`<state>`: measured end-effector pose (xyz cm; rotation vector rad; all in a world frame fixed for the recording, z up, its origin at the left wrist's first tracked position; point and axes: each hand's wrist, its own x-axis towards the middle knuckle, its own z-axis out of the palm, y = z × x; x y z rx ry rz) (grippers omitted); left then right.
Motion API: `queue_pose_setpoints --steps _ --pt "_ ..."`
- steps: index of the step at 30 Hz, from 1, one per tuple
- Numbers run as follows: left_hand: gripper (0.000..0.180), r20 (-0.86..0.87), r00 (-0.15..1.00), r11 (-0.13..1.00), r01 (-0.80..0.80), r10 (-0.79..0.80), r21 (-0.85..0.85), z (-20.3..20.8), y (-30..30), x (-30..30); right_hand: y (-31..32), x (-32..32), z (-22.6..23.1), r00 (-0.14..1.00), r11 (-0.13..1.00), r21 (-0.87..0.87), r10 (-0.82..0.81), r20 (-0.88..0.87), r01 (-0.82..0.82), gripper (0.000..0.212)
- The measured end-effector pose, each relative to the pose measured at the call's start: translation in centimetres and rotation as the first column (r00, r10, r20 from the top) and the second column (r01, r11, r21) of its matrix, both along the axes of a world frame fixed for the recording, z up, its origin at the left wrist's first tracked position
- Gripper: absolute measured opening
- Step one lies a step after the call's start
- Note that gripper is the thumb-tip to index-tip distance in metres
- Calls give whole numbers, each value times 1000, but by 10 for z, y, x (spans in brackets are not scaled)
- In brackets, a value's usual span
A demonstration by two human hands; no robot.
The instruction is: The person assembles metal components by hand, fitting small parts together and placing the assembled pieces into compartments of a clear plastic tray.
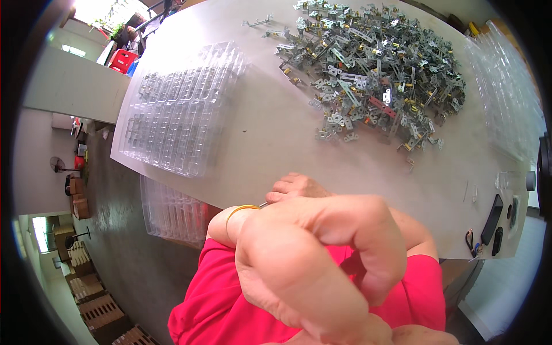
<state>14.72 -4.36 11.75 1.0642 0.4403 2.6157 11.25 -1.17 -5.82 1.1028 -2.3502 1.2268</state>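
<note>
My left hand (310, 247) is raised very close to the camera, its fingers bent into a loop; what is at the fingertips, if anything, cannot be made out. A yellow band (244, 207) circles the left arm behind it. Farther off, my right hand (299, 187) rests at the table's near edge with fingers curled. A short end of a thin metal rod (263, 204) shows by its fingers; the rest is hidden. Beyond the right hand lies a large heap of small metal brackets (374, 75), silvery with some yellowish parts. Neither hand touches the heap.
Clear plastic trays (172, 115) with compartments, some holding parts, lie on the table's left. More clear trays (503, 92) stand at the right edge. Others (172, 210) sit below the table. A black oblong object (491, 219) and small items lie at the near right corner.
</note>
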Motion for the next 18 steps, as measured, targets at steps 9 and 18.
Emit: queue_pose_setpoints --steps 9,18 --pt "29 -514 847 986 72 -140 -150 -2 -31 -76 8 0 -12 994 995 -4 -96 -51 96 11" --pt "17 -799 543 -129 -800 259 -585 -120 -19 -204 7 2 -14 997 997 32 -68 -30 69 8"
